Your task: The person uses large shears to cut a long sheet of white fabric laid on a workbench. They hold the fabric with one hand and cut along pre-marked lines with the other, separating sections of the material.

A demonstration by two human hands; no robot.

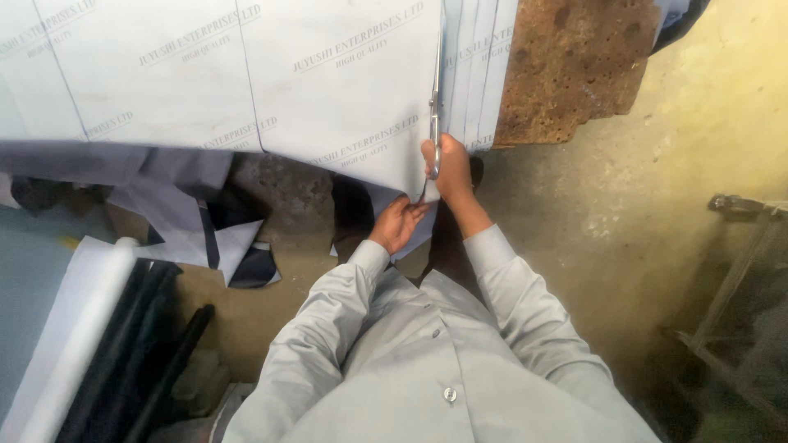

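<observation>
White sheet (246, 74) spread ahead of my grip, its edge hanging down. My right hand (447, 168) was closed on scissors (435, 115), blades along the marked line; best kept straight. My left hand (398, 223) pinched the hanging edge taut. Offcuts (230, 238) lay left, rolls (98, 344) below.

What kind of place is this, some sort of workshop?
Most likely a small tailoring or fabric-cutting workshop. The right hand works scissors through a big pale sheet that the left hand holds at its edge, offcuts hang below, and rolls of material lie beside the bare floor.
</observation>
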